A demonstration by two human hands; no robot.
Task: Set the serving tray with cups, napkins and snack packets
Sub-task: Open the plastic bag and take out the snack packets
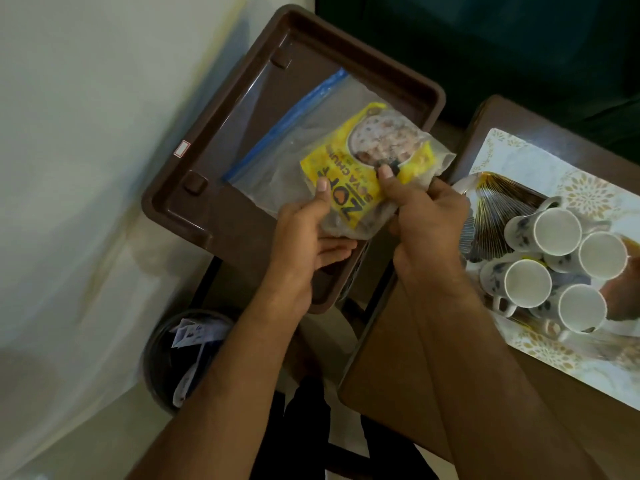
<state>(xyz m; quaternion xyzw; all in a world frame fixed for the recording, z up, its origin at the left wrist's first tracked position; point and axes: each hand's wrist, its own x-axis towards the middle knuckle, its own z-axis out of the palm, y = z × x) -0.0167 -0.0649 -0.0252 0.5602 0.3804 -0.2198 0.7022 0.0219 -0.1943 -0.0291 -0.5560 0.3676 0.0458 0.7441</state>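
snack packet (367, 168), yellow, sealed inside a clear zip bag (294, 157), is held above the brown tray (194, 188). its long axis runs diagonally, lower-left to upper-right, print inverted. left hand (304, 233) grips the lower-left end; right hand (426, 216) pinches the right edge. four white cups (557, 268) stand on the counter (391, 368) to the right.

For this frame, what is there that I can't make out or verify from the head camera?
- Yellow snack packet: its printing is partly covered by the left hand and right hand, and dulled by the clear zip bag around it.
- Brown tray: near end hidden behind both hands.
- Cups: four show; the gold tray beneath them runs off the right edge.
- Bin: papers inside too dark and small to identify.
- Napkins: none discernible.
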